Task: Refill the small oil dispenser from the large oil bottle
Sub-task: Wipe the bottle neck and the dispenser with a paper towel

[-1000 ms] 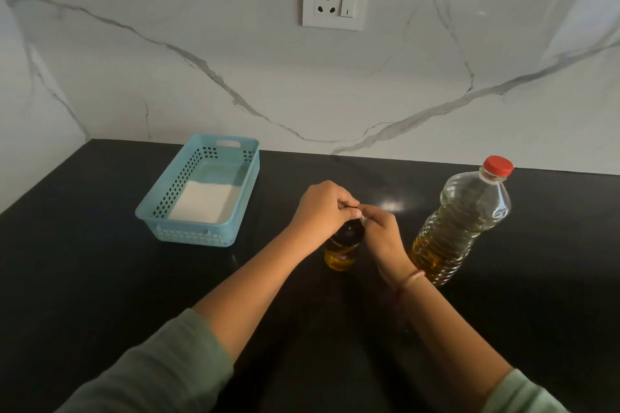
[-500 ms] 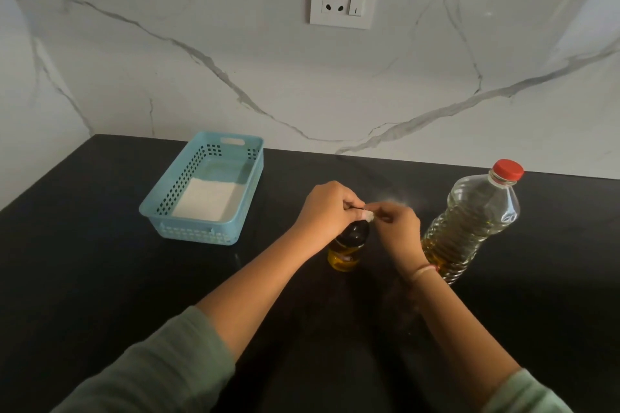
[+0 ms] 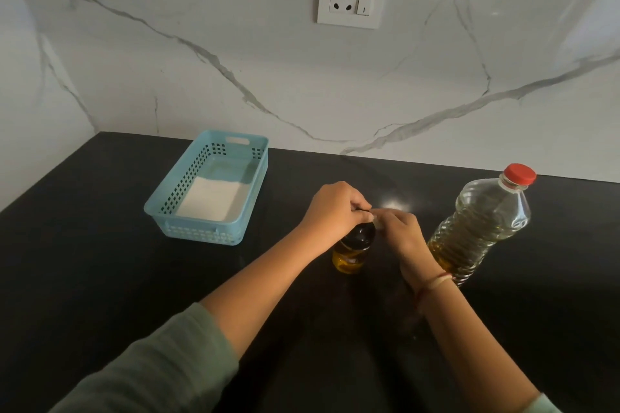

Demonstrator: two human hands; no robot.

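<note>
the top of the small oil dispenser point(image 3: 352, 248) is hidden under the left hand point(image 3: 332, 208), whose fingers curl down over it. only its dark shoulder and amber, oil-filled base show, standing on the glossy black counter point(image 3: 100, 278) at centre. the right hand point(image 3: 402, 231) meets it from the right, fingertips pinched together on a small pale piece point(image 3: 378, 219) too blurred to identify. just right stands the large oil bottle point(image 3: 483, 225), clear ribbed plastic with a red cap point(image 3: 520, 174), its base partly behind the right wrist. far left, a perforated blue plastic basket point(image 3: 208, 231) holds a flat white sheet point(image 3: 209, 198).
</note>
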